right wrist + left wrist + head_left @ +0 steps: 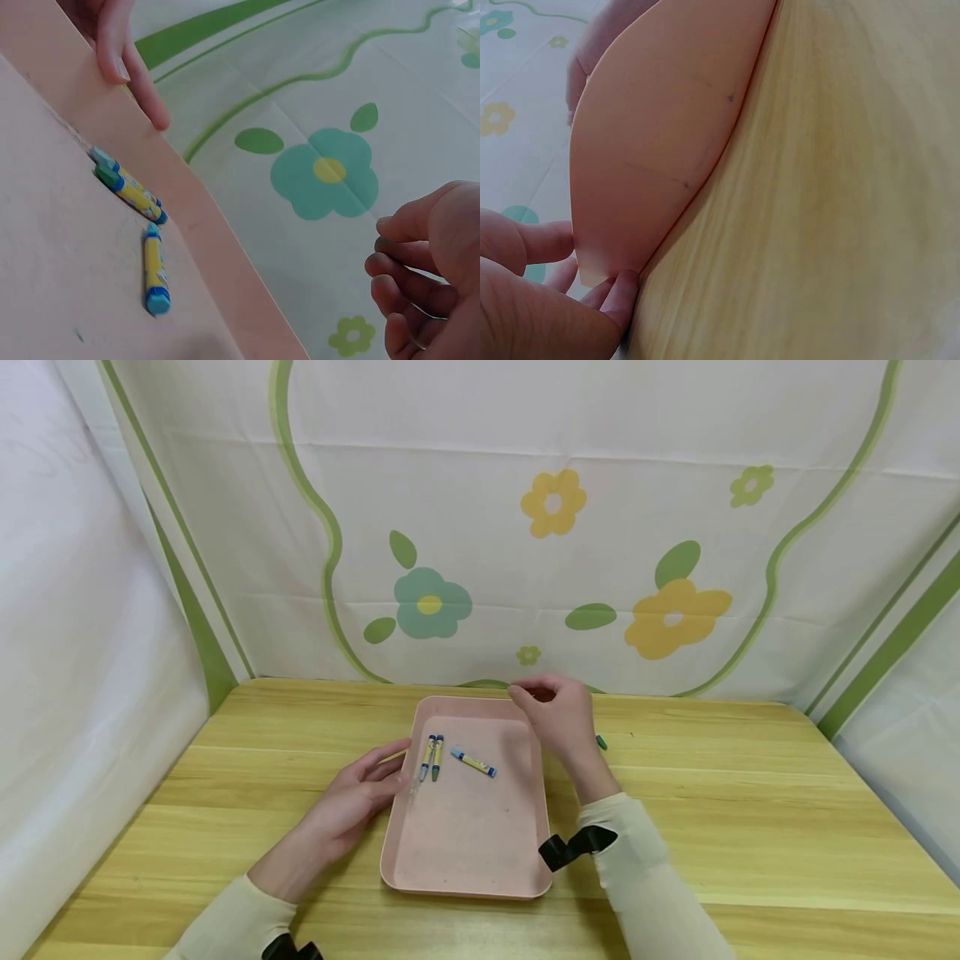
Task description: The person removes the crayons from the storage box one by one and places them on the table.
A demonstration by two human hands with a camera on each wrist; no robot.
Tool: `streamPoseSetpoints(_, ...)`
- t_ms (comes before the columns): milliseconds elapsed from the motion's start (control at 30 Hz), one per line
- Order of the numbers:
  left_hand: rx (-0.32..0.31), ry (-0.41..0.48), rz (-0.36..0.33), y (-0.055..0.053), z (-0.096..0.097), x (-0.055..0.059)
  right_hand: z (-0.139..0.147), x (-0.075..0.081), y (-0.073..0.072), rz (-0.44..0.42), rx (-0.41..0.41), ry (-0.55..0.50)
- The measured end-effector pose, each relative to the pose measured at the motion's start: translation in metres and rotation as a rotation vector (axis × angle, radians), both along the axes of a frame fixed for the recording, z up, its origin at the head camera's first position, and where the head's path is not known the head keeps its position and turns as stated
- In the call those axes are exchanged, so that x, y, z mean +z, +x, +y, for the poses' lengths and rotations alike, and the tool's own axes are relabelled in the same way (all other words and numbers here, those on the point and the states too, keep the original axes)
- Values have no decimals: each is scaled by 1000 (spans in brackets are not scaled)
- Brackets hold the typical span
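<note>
A pink tray (472, 843) lies on the wooden table with three yellow-wrapped crayons inside. Two of them, a light blue crayon (427, 758) and a green crayon (437, 758), lie side by side near the left wall. Another blue crayon (474, 763) sits at a slant beside them. My left hand (358, 797) rests against the tray's left side, fingertips at its rim and outer wall. Over the far right corner hovers my right hand (558, 718), fingers loosely bent, with nothing visible between thumb and fingertips in the right wrist view.
Another green crayon (602, 742) lies on the table (720, 810) right of the tray, partly hidden by the right wrist. Behind the table's far edge hangs a white flower-printed cloth (480, 527), and white cloth also closes in both sides.
</note>
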State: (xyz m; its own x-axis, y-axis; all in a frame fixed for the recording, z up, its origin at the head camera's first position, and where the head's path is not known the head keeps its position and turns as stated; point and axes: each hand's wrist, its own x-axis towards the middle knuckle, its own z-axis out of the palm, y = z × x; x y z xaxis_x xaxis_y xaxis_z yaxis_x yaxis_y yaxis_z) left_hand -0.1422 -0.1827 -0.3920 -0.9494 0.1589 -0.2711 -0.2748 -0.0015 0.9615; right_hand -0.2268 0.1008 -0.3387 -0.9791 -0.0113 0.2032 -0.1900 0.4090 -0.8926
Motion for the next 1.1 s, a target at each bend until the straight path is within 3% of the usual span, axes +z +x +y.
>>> streamPoseSetpoints(300,1,5,-3,-1,-1,-2,-21,0,6,72,18,-46)
streamPoseSetpoints(1100,-8,8,2,0,-1,0,-44,-19,7,64,49,-90)
